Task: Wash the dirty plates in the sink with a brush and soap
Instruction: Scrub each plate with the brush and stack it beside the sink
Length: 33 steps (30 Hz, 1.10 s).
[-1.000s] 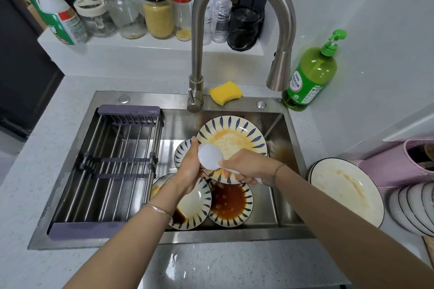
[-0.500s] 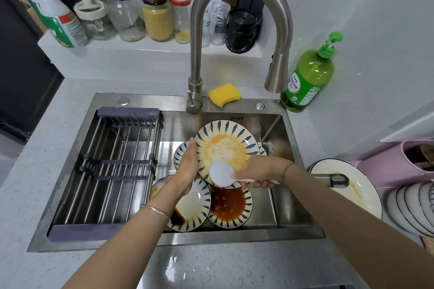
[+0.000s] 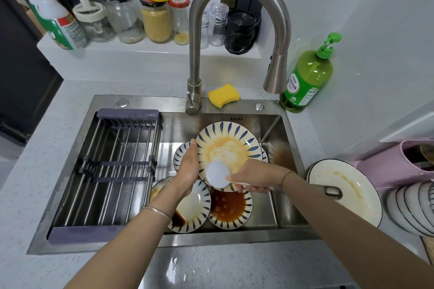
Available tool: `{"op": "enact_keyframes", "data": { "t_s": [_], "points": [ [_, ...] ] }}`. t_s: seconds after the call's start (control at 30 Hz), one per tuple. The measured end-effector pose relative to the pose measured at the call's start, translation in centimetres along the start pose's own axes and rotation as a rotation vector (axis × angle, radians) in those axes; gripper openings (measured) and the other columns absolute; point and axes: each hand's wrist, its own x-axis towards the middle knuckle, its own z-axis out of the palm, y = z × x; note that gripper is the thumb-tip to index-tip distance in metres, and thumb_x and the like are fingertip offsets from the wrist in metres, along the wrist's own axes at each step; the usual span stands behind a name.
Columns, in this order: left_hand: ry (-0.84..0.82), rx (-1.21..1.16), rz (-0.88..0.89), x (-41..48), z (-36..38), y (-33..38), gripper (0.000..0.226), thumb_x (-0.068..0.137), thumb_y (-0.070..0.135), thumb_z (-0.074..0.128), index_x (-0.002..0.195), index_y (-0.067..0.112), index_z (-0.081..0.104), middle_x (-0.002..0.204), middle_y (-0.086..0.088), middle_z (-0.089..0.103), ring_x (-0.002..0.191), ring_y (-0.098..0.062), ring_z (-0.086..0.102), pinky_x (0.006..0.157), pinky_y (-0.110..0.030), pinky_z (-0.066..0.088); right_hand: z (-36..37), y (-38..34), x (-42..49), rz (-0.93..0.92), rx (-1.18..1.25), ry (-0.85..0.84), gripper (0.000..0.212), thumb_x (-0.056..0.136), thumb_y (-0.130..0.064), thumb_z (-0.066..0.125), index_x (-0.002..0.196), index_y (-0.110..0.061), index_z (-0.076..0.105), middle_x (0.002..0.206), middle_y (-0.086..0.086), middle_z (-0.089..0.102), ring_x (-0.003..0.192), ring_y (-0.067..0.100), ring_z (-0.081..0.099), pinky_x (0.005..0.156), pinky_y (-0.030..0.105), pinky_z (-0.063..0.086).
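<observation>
My left hand (image 3: 189, 166) grips the left rim of a blue-patterned plate (image 3: 229, 145) smeared orange, held tilted over the steel sink (image 3: 279, 223). My right hand (image 3: 254, 177) grips the white handle of a round-headed brush (image 3: 218, 175), whose head sits against the plate's lower edge. Below lie a plate with reddish sauce (image 3: 231, 209) and one with dark sauce (image 3: 191, 206). Another patterned plate (image 3: 182, 156) is partly hidden behind my left hand. A green soap bottle (image 3: 307, 77) stands at the sink's back right.
A purple drying rack (image 3: 117, 166) fills the sink's left half. The tall faucet (image 3: 239, 19) arches overhead, with a yellow sponge (image 3: 223, 95) behind. A stained white plate (image 3: 345, 190) and stacked plates (image 3: 413, 209) sit on the right counter. Jars line the back ledge.
The brush head has slid down from the plate's left middle to its lower edge, my right hand following. My left hand keeps its hold on the rim.
</observation>
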Motion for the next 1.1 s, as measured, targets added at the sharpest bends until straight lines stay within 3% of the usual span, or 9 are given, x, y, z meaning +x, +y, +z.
{"op": "enact_keyframes", "data": {
  "t_s": [0.1,0.17,0.3,0.37,0.67,0.77,0.87,1.03,1.1],
  "points": [
    [-0.002,-0.005,-0.011,0.5,-1.3,-0.2,0.045,0.104,0.051,0.014,0.117,0.033,0.053,0.099,0.010,0.065,0.099,-0.014,0.061,0.088,-0.034,0.051,-1.9,1.7,-0.7,0.114,-0.165,0.005,0.043,0.095,-0.045,0.050,0.077,-0.010,0.067,0.049,-0.003,0.046,0.032,0.008,0.033,0.038,0.016,0.031],
    [-0.024,0.021,-0.003,0.5,-1.8,-0.5,0.046,0.103,0.052,0.015,0.109,0.034,0.056,0.099,0.010,0.066,0.096,-0.011,0.063,0.082,-0.033,0.053,-3.3,2.6,-0.4,0.154,-0.242,0.133,0.042,0.094,-0.044,0.051,0.073,-0.011,0.065,0.051,-0.003,0.049,0.031,0.006,0.039,0.039,0.015,0.034],
    [-0.081,0.073,-0.039,0.0,-0.9,-0.7,0.047,0.102,0.055,0.016,0.106,0.038,0.060,0.106,0.006,0.070,0.098,-0.014,0.065,0.072,-0.032,0.054,-4.3,2.5,1.4,0.086,-0.390,0.500,0.040,0.092,-0.049,0.052,0.073,-0.014,0.060,0.077,0.007,0.059,0.075,0.022,0.060,0.075,0.031,0.050],
    [-0.080,0.058,-0.042,0.1,-0.6,-0.5,0.048,0.103,0.053,0.017,0.111,0.036,0.060,0.107,0.004,0.070,0.099,-0.015,0.065,0.079,-0.034,0.054,-4.4,2.4,1.5,0.056,-0.374,0.581,0.041,0.093,-0.048,0.051,0.068,-0.016,0.055,0.079,0.008,0.058,0.078,0.024,0.058,0.078,0.034,0.049],
    [-0.032,0.053,0.000,0.6,-0.8,-0.4,0.046,0.103,0.053,0.014,0.106,0.038,0.058,0.104,0.008,0.068,0.101,-0.014,0.063,0.084,-0.034,0.052,-1.6,1.8,0.1,0.115,-0.228,0.033,0.041,0.094,-0.044,0.051,0.073,-0.012,0.067,0.051,-0.002,0.049,0.036,0.009,0.035,0.041,0.017,0.033],
    [-0.052,0.060,-0.017,0.5,-1.3,-0.4,0.045,0.103,0.052,0.015,0.103,0.040,0.058,0.101,0.009,0.067,0.098,-0.012,0.063,0.080,-0.031,0.052,-2.9,2.7,0.4,0.130,-0.378,0.161,0.041,0.094,-0.044,0.052,0.080,-0.009,0.069,0.056,-0.003,0.054,0.047,0.010,0.046,0.056,0.023,0.045],
    [-0.105,0.111,-0.050,0.3,-1.0,-0.8,0.049,0.102,0.056,0.016,0.114,0.037,0.059,0.106,0.003,0.070,0.101,-0.018,0.065,0.086,-0.038,0.054,-3.8,3.1,1.3,0.130,-0.515,0.440,0.042,0.092,-0.047,0.052,0.097,-0.008,0.066,0.089,0.007,0.064,0.083,0.022,0.060,0.078,0.031,0.047],
    [-0.173,0.088,-0.147,-0.1,0.9,-1.3,0.058,0.102,0.056,0.018,0.122,0.022,0.060,0.104,-0.005,0.074,0.094,-0.018,0.070,0.074,-0.032,0.057,-2.3,0.2,1.9,-0.063,-0.451,0.547,0.047,0.094,-0.050,0.046,0.070,-0.012,0.059,0.073,0.006,0.058,0.072,0.024,0.056,0.057,0.029,0.035],
    [-0.155,0.065,-0.156,0.0,0.8,-1.1,0.060,0.102,0.056,0.018,0.120,0.019,0.062,0.104,-0.008,0.074,0.094,-0.020,0.070,0.084,-0.039,0.058,-2.2,0.2,1.8,-0.069,-0.418,0.597,0.046,0.095,-0.050,0.045,0.067,-0.014,0.054,0.070,0.005,0.054,0.070,0.024,0.054,0.056,0.029,0.034]
  ]
}}
